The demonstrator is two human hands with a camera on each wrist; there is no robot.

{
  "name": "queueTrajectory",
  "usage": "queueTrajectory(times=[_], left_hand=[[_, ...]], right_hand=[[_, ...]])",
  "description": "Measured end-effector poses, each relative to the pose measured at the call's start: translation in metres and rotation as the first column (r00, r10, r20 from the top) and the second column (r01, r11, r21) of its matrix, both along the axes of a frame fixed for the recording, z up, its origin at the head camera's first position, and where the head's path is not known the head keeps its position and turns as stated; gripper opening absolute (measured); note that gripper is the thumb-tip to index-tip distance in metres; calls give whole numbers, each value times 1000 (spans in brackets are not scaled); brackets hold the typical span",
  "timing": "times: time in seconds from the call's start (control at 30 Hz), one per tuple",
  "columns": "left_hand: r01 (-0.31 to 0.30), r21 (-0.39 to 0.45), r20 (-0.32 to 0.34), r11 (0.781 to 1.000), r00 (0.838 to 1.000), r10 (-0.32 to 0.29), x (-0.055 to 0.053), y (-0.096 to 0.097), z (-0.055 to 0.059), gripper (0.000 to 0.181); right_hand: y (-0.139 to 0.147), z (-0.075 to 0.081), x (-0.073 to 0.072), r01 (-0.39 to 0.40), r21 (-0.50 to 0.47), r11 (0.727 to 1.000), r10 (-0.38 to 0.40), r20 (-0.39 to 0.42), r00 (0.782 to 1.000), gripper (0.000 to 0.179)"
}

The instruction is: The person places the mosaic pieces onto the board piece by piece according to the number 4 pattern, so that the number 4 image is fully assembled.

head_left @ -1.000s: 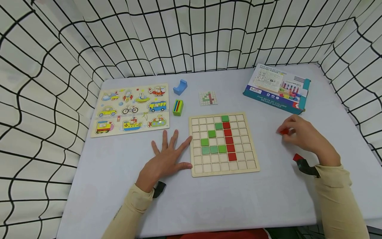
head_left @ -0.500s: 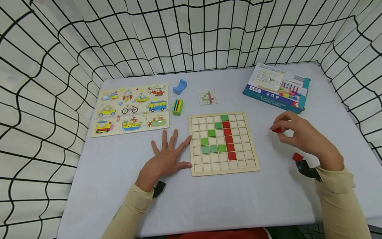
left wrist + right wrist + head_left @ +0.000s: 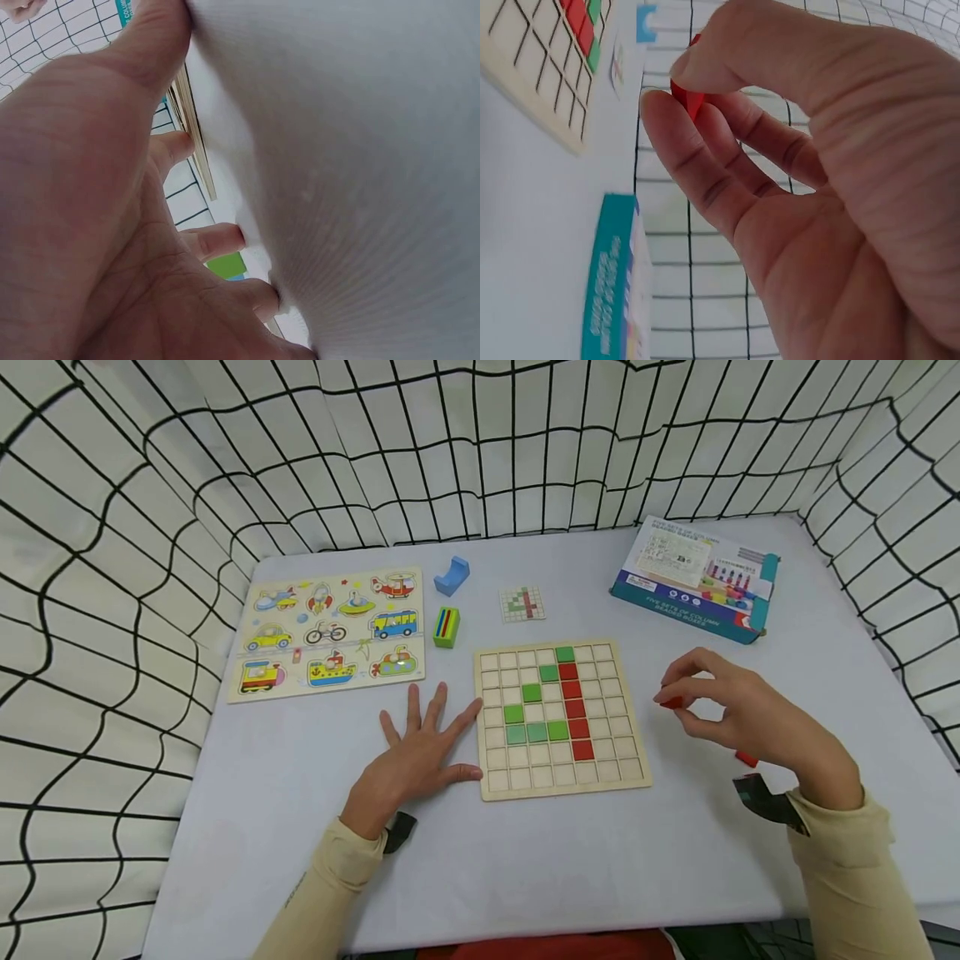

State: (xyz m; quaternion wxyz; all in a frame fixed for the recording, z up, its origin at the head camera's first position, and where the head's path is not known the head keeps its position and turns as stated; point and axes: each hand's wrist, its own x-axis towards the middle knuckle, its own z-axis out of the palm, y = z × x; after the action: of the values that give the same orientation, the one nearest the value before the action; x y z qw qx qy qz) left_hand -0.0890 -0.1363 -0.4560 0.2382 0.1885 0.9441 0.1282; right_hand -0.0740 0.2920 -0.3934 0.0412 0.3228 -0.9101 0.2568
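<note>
My right hand (image 3: 746, 710) pinches a small red tile (image 3: 672, 702) between thumb and fingertips, to the right of the wooden grid board (image 3: 566, 792). In the right wrist view the red tile (image 3: 688, 103) shows between the thumb and fingers. A second red tile (image 3: 747, 759) lies on the table below that hand, partly hidden. On the board, green tiles form a diagonal and a short row, and red tiles form a column. My left hand (image 3: 412, 768) lies with fingers spread, thumb and index finger touching the board's left edge.
A small pattern card (image 3: 522, 604) lies behind the board. To the left are a vehicle picture puzzle (image 3: 326, 637), a green striped block (image 3: 446, 627) and a blue curved block (image 3: 452, 577). A flat box (image 3: 697, 578) lies at the back right. Black netting surrounds the table.
My right hand has lifted the red tile and moved left with it toward the board. The left hand has stayed in place.
</note>
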Motion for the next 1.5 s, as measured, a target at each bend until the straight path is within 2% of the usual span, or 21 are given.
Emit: queueTrajectory(times=[0.17, 0.33, 0.43, 0.57, 0.8, 1.27, 1.4, 1.5], left_hand=[[10, 2, -13, 1000, 1000, -10, -2, 1, 1, 99], [13, -6, -8, 1000, 1000, -13, -2, 2, 1, 100], [8, -6, -4, 1000, 1000, -8, -1, 2, 1, 100], [3, -4, -3, 1000, 1000, -3, 0, 2, 0, 100], [-2, -5, 2, 1000, 1000, 2, 1, 1, 1, 99], [-8, -5, -4, 1000, 1000, 8, 1, 0, 1, 99], [-6, -7, -4, 1000, 1000, 6, 0, 0, 1, 99], [-5, -5, -6, 1000, 1000, 5, 0, 0, 0, 99]], right_hand=[[-24, -16, 6, -98, -22, 995, 99, 79, 992, 40], [-51, -39, 16, -156, -27, 987, 158, 188, 969, 31], [-64, -50, 21, -200, -26, 979, 202, 200, 959, 27], [-76, -59, 25, -232, -3, 973, 229, 185, 956, 25], [-80, -62, 28, -242, 35, 970, 233, 168, 958, 25], [-79, -62, 26, -234, 38, 972, 223, 180, 958, 27], [-74, -58, 25, -214, 16, 977, 208, 162, 965, 27], [-61, -48, 22, -175, -25, 984, 177, 151, 973, 31]])
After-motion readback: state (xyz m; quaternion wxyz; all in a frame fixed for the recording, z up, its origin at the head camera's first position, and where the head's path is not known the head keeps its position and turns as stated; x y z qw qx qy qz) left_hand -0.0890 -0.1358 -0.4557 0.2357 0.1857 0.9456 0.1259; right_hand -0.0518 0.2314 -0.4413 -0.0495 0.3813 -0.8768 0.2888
